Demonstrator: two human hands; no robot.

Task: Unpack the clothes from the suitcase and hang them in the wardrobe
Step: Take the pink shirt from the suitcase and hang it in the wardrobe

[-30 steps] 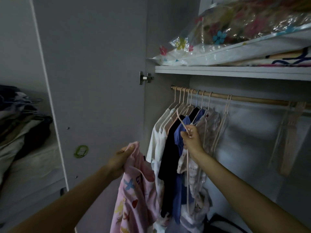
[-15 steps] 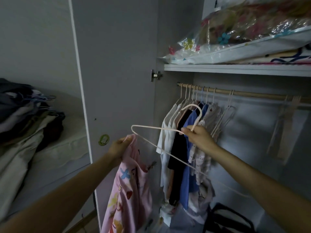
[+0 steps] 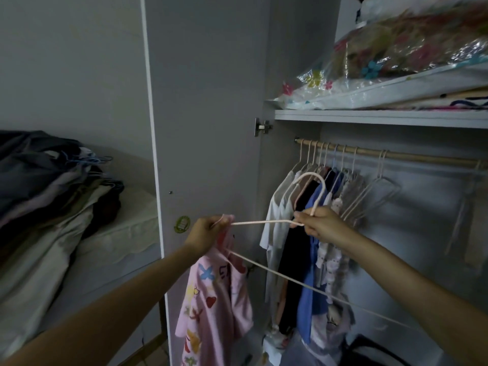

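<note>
My left hand (image 3: 204, 235) grips the top of a pink printed shirt (image 3: 214, 302), which hangs down in front of the open wardrobe door (image 3: 206, 101). The hanger's left tip meets that hand at the shirt's top. My right hand (image 3: 320, 225) grips a pale pink hanger (image 3: 264, 223) at the base of its hook, holding it out level in front of the hung clothes. Several garments (image 3: 306, 233), white, black and blue, hang on the wooden rail (image 3: 396, 154). No suitcase is in view.
Empty hangers (image 3: 375, 191) hang further right on the rail. A bagged floral quilt (image 3: 396, 62) lies on the shelf above. A pile of clothes (image 3: 45, 196) sits on a mattress at the left. A dark bag (image 3: 369, 350) stands on the wardrobe floor.
My right hand took the hanger off the rail and brought it out toward the shirt. Its left tip now reaches my left hand at the shirt's top. My view has shifted left.
</note>
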